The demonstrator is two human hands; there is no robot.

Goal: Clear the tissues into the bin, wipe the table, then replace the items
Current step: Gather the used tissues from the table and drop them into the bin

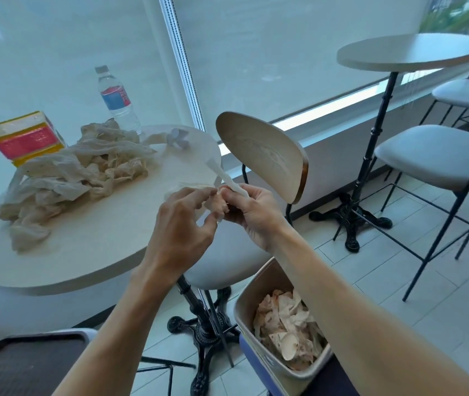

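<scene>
1. Both of our hands meet just past the near right edge of the table (90, 252). Our right hand (251, 214) is curled closed around a crumpled tissue (216, 205), whose twisted white tail sticks up and away from the fist. Our left hand (181, 224) is half open, its fingertips (209, 192) pinching the same wad from the left. It looks as though we are bunching it up before dropping it.

2. Largest of what is left: the heap of used tissues (73, 178) sprawls over the left and middle of the round table, touching the tabletop all along. We judge most of the clearing is not yet done.

3. Down at the near right, the bin (246, 318) stands on the floor beside the table's pedestal, below our right forearm. Stained tissues (287, 324) already lie inside it, so part of the clearing is done.

4. On the far left of the table sits a red and yellow box (26, 138), with a water bottle (116, 100) upright just behind the heap. Neither is off the table, so we judge that wiping has not begun and replacing comes after.

5. A small pale scrap (179, 138) lies at the far edge, apart from the heap; it is too blurred for us to say what it is.

6. We see no wiping cloth anywhere.
</scene>
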